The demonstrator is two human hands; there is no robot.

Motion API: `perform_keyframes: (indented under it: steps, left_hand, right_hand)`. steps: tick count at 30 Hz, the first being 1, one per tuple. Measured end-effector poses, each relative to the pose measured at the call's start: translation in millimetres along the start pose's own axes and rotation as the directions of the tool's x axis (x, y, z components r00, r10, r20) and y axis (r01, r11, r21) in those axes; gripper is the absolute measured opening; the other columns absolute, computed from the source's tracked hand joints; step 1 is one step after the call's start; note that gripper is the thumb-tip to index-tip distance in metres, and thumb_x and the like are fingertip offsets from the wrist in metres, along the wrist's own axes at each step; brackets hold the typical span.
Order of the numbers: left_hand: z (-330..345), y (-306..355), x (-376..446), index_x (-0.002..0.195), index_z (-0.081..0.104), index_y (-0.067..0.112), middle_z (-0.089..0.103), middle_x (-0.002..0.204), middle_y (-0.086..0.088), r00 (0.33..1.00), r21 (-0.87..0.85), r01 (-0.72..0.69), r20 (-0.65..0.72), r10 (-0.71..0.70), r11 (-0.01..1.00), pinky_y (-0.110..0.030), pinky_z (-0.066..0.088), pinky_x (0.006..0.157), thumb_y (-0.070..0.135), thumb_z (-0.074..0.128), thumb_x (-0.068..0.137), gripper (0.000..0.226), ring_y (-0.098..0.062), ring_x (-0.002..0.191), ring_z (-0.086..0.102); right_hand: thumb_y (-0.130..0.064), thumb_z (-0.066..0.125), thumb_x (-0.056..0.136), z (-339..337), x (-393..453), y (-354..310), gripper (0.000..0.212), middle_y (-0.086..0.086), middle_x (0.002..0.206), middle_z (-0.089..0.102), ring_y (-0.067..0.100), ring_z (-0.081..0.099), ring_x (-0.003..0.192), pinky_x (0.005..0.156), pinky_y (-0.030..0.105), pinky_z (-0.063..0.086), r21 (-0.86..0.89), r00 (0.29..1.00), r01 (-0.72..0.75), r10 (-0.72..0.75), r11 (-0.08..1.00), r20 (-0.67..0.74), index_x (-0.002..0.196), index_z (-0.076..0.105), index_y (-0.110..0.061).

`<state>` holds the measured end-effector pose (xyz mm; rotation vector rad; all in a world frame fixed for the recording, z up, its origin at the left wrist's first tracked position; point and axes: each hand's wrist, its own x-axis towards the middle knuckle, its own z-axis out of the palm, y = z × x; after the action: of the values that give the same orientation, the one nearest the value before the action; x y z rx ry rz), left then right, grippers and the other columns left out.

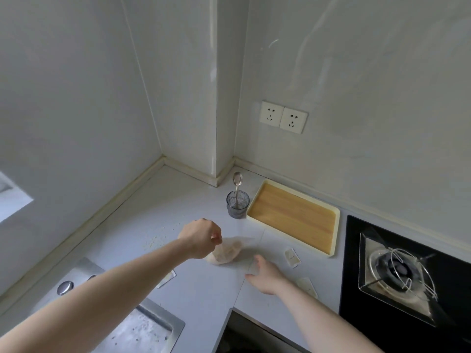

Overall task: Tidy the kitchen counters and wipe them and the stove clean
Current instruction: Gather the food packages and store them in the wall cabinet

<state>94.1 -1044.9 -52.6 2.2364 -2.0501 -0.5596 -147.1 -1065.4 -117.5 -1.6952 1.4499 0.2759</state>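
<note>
A clear plastic bag [226,252] with pale crumbly contents lies on the grey counter [198,289] in the corner. My left hand [201,236] hovers over the bag's left end with fingers curled, pinching the top of the bag. My right hand [265,275] lies flat on the counter just right of the bag, fingers straight. Pale crumbs [155,240] are scattered on the counter left of my left hand. The black gas stove [397,271] with its metal burner ring sits at the right.
A glass cup [237,204] holding a spoon stands near the wall corner, beside a wooden-bottomed tray [293,216]. Small white sachets [292,257] [307,286] [167,278] lie on the counter. A steel sink [142,329] is at the lower left. Two wall sockets [283,117] sit above.
</note>
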Motion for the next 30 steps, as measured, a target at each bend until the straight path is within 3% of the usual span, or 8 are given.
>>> perform_keyframes:
  steps: [4,7,11,12,17,22,26,30]
  left_hand:
    - [-23,12,-31,0.094,0.076,0.029,0.073,0.101,0.011,0.996,0.036,-0.078,-0.030,0.079,0.996,-0.028,0.051,0.068,0.027,0.059,0.088,0.018,-0.020,0.093,0.067]
    - [-49,19,-55,0.092,0.074,0.031,0.072,0.099,0.013,0.991,0.032,-0.101,-0.081,0.103,0.994,-0.027,0.050,0.068,0.024,0.057,0.084,0.019,-0.020,0.091,0.067]
    - [-88,27,-88,0.090,0.072,0.033,0.070,0.095,0.017,0.973,0.000,-0.134,-0.187,0.132,0.991,-0.027,0.050,0.069,0.030,0.059,0.087,0.014,-0.016,0.086,0.065]
    - [-99,29,-96,0.089,0.071,0.033,0.069,0.093,0.017,0.968,-0.018,-0.135,-0.215,0.128,0.991,-0.027,0.050,0.069,0.032,0.059,0.088,0.012,-0.016,0.084,0.064]
    - [-157,45,-128,0.076,0.063,0.034,0.066,0.078,0.013,0.925,-0.123,-0.159,-0.366,0.104,0.980,-0.030,0.053,0.067,0.035,0.063,0.089,0.013,-0.015,0.074,0.060]
    - [-218,64,-147,0.085,0.071,0.034,0.068,0.080,0.015,0.842,-0.194,-0.237,-0.529,0.102,0.952,-0.033,0.056,0.073,0.049,0.061,0.084,0.018,-0.010,0.076,0.062]
    - [-279,86,-163,0.084,0.069,0.037,0.069,0.080,0.013,0.742,-0.162,-0.328,-0.654,0.148,0.931,-0.036,0.056,0.075,0.054,0.056,0.081,0.022,-0.011,0.078,0.063]
    - [-345,112,-181,0.078,0.069,0.040,0.069,0.079,0.012,0.641,-0.119,-0.391,-0.747,0.177,0.913,-0.035,0.057,0.076,0.047,0.066,0.087,0.012,-0.011,0.079,0.063]
  right_hand:
    - [-0.045,0.067,0.091,-15,-31,-23,0.086,0.001,0.156,0.041,0.023,0.046,0.138,0.102,0.029,0.043,0.103,0.986,0.124,-0.112,0.987,-0.121,0.160,0.018,-0.027]
    - [-0.046,0.070,0.090,-30,-59,-40,0.070,-0.007,0.142,0.050,0.016,0.057,0.120,0.099,0.030,0.047,0.114,0.954,0.246,-0.219,0.963,-0.207,0.150,0.038,-0.033]
    - [-0.045,0.068,0.091,-58,-105,-67,0.013,-0.020,0.106,0.068,0.001,0.063,0.097,0.078,0.022,0.051,0.045,0.886,0.396,-0.369,0.917,-0.281,0.102,0.069,-0.038]
    - [-0.044,0.066,0.091,-65,-115,-74,0.011,-0.018,0.094,0.071,0.001,0.064,0.089,0.072,0.023,0.050,0.015,0.861,0.428,-0.402,0.904,-0.310,0.090,0.070,-0.034]
    - [-0.037,0.067,0.092,-108,-165,-108,0.018,-0.011,0.070,0.067,0.009,0.055,0.064,0.063,0.029,0.046,-0.074,0.713,0.557,-0.522,0.827,-0.469,0.074,0.068,-0.032]
    - [-0.035,0.067,0.095,-155,-217,-139,0.017,-0.016,0.078,0.071,0.006,0.063,0.075,0.076,0.029,0.051,-0.143,0.557,0.645,-0.590,0.751,-0.584,0.081,0.073,-0.029]
    - [-0.034,0.069,0.095,-197,-265,-168,0.018,-0.010,0.076,0.072,0.013,0.064,0.073,0.072,0.032,0.051,-0.156,0.400,0.736,-0.610,0.659,-0.684,0.080,0.076,-0.025]
    - [-0.029,0.073,0.093,-240,-314,-194,0.016,-0.014,0.067,0.069,0.001,0.059,0.063,0.069,0.034,0.053,-0.139,0.243,0.823,-0.562,0.551,-0.791,0.079,0.078,-0.022]
